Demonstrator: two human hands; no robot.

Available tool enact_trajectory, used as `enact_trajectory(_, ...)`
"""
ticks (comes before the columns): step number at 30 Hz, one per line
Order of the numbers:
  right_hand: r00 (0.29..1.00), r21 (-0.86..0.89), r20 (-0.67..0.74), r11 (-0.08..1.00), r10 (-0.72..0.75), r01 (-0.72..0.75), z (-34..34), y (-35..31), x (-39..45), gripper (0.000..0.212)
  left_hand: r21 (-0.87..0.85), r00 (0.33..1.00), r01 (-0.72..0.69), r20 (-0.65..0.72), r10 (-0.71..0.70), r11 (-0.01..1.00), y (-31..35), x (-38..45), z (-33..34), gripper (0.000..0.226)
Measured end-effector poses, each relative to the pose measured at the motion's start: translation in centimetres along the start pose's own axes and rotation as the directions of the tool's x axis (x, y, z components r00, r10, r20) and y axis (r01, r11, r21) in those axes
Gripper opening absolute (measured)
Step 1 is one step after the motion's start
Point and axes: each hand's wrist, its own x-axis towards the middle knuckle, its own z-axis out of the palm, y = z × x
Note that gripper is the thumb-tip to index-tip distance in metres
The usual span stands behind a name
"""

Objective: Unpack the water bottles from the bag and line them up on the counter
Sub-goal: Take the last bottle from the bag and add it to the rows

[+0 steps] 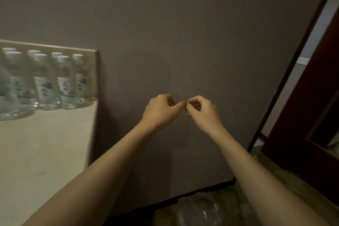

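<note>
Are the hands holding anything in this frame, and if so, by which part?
Cannot be told. The left hand and right hand meet fingertip to fingertip, fingers curled as if pinching, but no object shows between them.

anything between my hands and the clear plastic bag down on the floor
Nothing visible. Left hand and right hand meet in mid-air before the grey wall; the crumpled clear plastic bag lies on the floor below, open space between.

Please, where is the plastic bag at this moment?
In the head view the plastic bag lies crumpled on the floor at the bottom centre, below both raised hands and right of the counter.
</note>
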Motion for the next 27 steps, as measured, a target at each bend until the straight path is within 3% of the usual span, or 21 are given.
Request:
enact_trajectory(4, 0.996, 0.011, -0.048, 0.997, 0.078, -0.078, -3.7, 4.6, -1.2, 0.015, -0.109, 0.997, 0.032, 0.077, -0.023, 0.994, 2.2, -0.4, 6.0, 0.047)
enact_trajectory(8, 0.982, 0.084, -0.072, 0.982, 0.174, -0.168, -6.2, 9.0, -1.9, 0.009, -0.157, 0.988, 0.047, 0.149, -0.023, 0.986, 2.5, 0.2, 11.3, 0.043)
enact_trajectory(15, 0.941, 0.075, -0.030, 0.940, 0.336, -0.333, -7.8, 17.2, -0.6, 0.021, -0.198, 0.965, 0.118, 0.255, -0.065, 0.973, 0.4, 3.7, 20.1, 0.035)
enact_trajectory(21, 0.894, 0.120, 0.030, 0.886, 0.447, -0.448, -6.3, 25.5, 4.0, 0.010, -0.253, 0.920, 0.264, 0.356, -0.165, 0.931, -3.4, 8.9, 28.2, 0.039)
enact_trajectory(27, 0.790, 0.088, 0.173, 0.789, 0.589, -0.608, -2.9, 34.8, 7.8, 0.011, -0.239, 0.830, 0.482, 0.432, -0.352, 0.843, -9.4, 13.5, 36.3, 0.033)
